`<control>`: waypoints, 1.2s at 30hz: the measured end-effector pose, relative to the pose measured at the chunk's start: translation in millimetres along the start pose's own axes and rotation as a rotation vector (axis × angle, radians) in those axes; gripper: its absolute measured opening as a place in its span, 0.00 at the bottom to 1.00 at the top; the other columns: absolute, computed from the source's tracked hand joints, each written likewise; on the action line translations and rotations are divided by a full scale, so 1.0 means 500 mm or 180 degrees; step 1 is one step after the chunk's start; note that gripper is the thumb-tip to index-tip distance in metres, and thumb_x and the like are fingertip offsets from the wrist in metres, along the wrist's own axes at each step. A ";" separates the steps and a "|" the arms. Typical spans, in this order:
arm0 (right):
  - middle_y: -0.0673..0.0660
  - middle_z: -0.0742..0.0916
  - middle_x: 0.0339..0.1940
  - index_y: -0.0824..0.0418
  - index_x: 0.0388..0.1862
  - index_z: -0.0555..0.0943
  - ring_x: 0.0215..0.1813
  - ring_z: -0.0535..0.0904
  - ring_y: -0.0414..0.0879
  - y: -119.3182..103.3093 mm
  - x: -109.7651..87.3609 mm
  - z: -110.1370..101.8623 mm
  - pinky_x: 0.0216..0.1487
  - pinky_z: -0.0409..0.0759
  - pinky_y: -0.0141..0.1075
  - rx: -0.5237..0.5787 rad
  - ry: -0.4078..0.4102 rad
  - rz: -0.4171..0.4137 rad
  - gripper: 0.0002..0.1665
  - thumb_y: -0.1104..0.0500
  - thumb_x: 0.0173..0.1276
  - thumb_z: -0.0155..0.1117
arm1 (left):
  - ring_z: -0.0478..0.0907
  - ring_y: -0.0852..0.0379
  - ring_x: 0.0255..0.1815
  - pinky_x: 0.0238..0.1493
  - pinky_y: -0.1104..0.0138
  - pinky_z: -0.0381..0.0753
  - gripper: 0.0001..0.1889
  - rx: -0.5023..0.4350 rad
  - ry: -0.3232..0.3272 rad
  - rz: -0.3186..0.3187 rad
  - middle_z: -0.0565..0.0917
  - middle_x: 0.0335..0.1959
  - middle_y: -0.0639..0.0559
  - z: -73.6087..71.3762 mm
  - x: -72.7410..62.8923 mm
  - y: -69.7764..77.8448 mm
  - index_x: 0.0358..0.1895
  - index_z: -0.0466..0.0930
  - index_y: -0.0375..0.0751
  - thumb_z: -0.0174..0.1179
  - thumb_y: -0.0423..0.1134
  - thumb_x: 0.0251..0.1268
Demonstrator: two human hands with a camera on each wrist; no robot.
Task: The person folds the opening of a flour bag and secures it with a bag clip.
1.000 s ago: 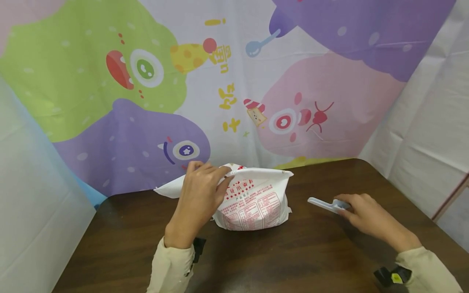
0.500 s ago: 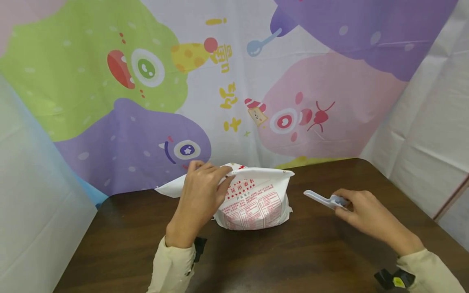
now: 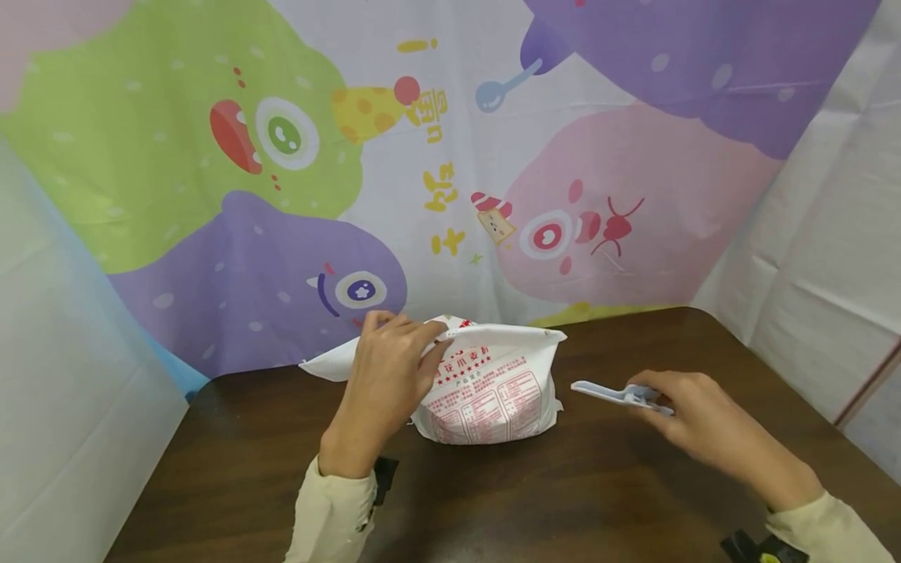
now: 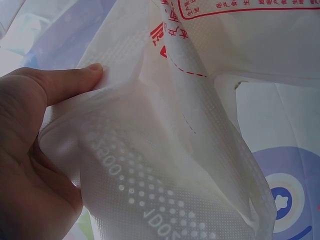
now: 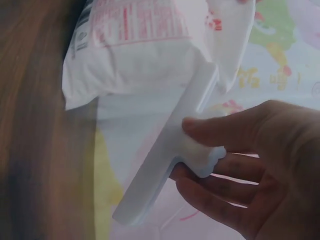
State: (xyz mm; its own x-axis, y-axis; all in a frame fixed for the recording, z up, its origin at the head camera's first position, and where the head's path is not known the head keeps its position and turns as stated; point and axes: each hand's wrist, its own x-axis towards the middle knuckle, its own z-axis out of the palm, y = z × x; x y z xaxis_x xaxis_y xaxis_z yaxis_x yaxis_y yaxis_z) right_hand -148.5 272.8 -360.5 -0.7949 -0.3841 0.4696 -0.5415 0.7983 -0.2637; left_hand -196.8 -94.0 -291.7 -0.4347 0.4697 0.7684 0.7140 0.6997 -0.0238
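Observation:
A white plastic flour bag [image 3: 486,407] with red print stands on the brown table. My left hand [image 3: 385,375] pinches the bag's folded top edge between thumb and fingers. The left wrist view shows the thumb lying on the creased, dotted plastic [image 4: 150,190]. To the right of the bag, my right hand [image 3: 704,418] holds a pale blue-white bag clip [image 3: 608,393] by its grip tabs. The clip's long bar points left at the bag, with a gap between them in the head view. In the right wrist view the thumb presses one side of the clip, fingers behind it.
The dark wood table [image 3: 521,508] has rounded far corners. A cartoon-printed cloth [image 3: 450,156] hangs right behind it, and white cloth walls [image 3: 809,258] rise at both sides. The bag stands close to the table's far edge.
My right hand has moved slightly left, bringing the bag clip nearer to the bag, and the clip's bar has tilted a little. My left hand keeps its hold on the bag top.

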 end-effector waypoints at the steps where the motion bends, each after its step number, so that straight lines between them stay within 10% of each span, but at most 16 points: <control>1: 0.39 0.82 0.27 0.55 0.38 0.84 0.27 0.69 0.30 -0.003 0.000 0.000 0.26 0.72 0.30 -0.0013 0.0019 -0.0062 0.16 0.68 0.52 0.78 | 0.79 0.55 0.26 0.46 0.54 0.71 0.05 -0.0002 0.0000 0.0003 0.87 0.25 0.55 0.000 0.000 0.000 0.39 0.87 0.41 0.70 0.33 0.59; 36: 0.40 0.84 0.39 0.56 0.47 0.82 0.39 0.81 0.34 -0.092 0.005 -0.021 0.45 0.76 0.23 0.0114 0.0561 -0.0579 0.23 0.64 0.52 0.78 | 0.80 0.54 0.29 0.48 0.54 0.71 0.05 0.0030 -0.0024 0.0007 0.87 0.25 0.56 -0.003 0.000 0.005 0.39 0.87 0.42 0.70 0.33 0.59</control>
State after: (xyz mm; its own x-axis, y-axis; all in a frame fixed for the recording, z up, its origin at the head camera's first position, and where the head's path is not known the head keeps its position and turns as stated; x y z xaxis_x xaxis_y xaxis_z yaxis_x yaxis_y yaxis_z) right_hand -122.4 239.8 -338.6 -0.6254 -0.4305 0.6508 -0.6831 0.7053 -0.1898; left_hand -194.0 -93.1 -290.7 -0.4371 0.4753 0.7636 0.7098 0.7037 -0.0316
